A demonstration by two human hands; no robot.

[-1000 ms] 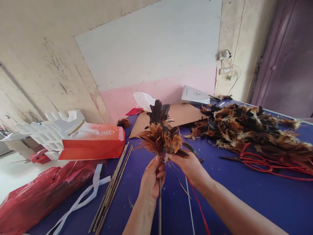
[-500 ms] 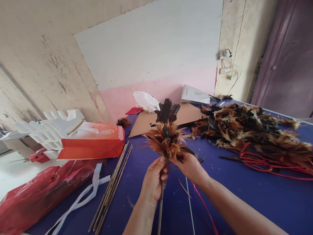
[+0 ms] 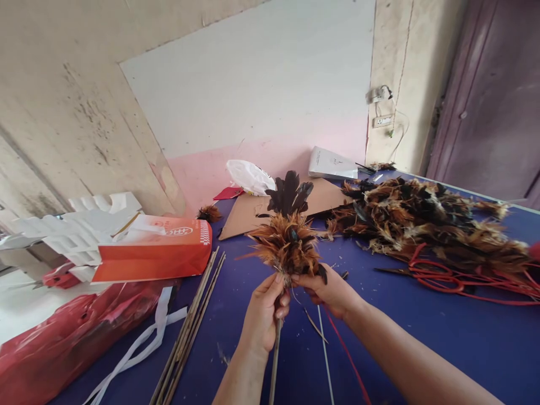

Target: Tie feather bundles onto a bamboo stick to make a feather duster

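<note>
A feather duster [image 3: 291, 244] with brown and black feathers stands upright at the centre, its top tuft black. My left hand [image 3: 268, 309] is closed round its thin wooden stick [image 3: 275, 360], just under the feathers. From the other side, my right hand [image 3: 327, 289] pinches a feather [image 3: 322, 272] against the base of the feathers; its fingertips are partly hidden. A pink-red string [image 3: 348, 354] trails down below my right hand toward the table's near edge.
Loose feathers [image 3: 422, 219] are heaped at the right, with red-handled scissors [image 3: 436, 278] in front. Several thin sticks [image 3: 189, 332], white strips [image 3: 156, 337], an orange bag [image 3: 156, 256] and a red plastic bag [image 3: 80, 332] lie left. Cardboard [image 3: 240, 216] lies behind on the blue table [image 3: 422, 337].
My right hand has come in closer to the stick at the feathers' base, and the dark feather by it now lies lower against the bundle. My left hand keeps its hold.
</note>
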